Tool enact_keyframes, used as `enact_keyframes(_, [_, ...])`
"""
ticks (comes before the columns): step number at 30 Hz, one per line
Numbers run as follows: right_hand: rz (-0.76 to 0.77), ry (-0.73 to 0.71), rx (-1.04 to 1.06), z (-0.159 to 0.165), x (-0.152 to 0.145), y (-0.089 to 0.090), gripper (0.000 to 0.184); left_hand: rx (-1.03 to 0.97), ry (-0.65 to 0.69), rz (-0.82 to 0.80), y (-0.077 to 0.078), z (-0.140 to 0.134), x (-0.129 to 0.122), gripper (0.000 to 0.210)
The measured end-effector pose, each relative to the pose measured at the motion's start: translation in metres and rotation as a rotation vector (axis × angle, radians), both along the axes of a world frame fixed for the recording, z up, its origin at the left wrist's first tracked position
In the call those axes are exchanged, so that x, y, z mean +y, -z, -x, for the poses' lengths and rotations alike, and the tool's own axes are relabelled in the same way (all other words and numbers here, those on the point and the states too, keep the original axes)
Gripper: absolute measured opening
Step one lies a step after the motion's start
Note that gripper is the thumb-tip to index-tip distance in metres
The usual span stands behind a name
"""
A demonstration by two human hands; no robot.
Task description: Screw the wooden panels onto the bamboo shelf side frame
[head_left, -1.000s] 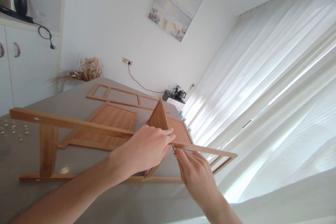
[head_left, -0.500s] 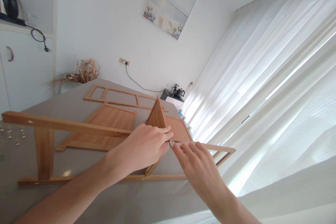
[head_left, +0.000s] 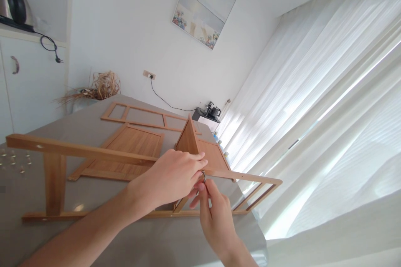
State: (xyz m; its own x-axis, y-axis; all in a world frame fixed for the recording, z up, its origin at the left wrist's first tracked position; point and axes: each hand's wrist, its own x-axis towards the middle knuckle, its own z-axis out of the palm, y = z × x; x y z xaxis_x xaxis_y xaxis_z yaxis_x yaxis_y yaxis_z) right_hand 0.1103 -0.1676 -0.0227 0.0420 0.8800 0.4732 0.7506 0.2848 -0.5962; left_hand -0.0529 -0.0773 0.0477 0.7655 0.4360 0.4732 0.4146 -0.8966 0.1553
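Observation:
A wooden side frame [head_left: 78, 149] stands on its long edge on the table, with a wooden panel [head_left: 187, 137] joined to it and rising behind. My left hand [head_left: 171, 175] is closed over the frame's upper rail at that joint, its fingertips close to the bent end of a small metal hex key [head_left: 204, 176]. Just below the rail, my right hand [head_left: 216, 212] pinches the hex key between thumb and fingers. The key's tip is hidden by my left fingers.
Flat on the grey table [head_left: 131, 238] lie a wooden panel [head_left: 134, 142], another panel [head_left: 214, 154] and a slatless frame [head_left: 145, 115]. Several small screws [head_left: 21, 170] stand at the left. White curtains [head_left: 313, 133] hang along the right side.
My right hand has swung down and inward, from beside the rail to beneath it, turning the hex key with it. My left hand stays at the joint.

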Motion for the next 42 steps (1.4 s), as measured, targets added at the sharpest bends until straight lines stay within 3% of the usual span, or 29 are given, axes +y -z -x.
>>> enact_keyframes(13, [-0.035,0.029,-0.168,-0.013,-0.003,0.014,0.024,0.004,-0.029,-0.036,0.003,-0.001,0.002,0.034])
enact_keyframes(22, [-0.237,0.041,-0.619,-0.028,0.001,-0.011,0.022,-0.012,-0.033,-0.064,0.008,-0.002,0.004,0.035])
enact_keyframes(34, [-0.316,0.042,-0.776,-0.030,0.000,-0.025,0.023,-0.009,-0.039,-0.078,0.009,-0.002,0.004,0.033])
enact_keyframes(42, [-0.284,0.008,-0.843,-0.032,-0.001,-0.031,0.021,-0.007,-0.039,-0.072,0.009,-0.002,0.003,0.032])
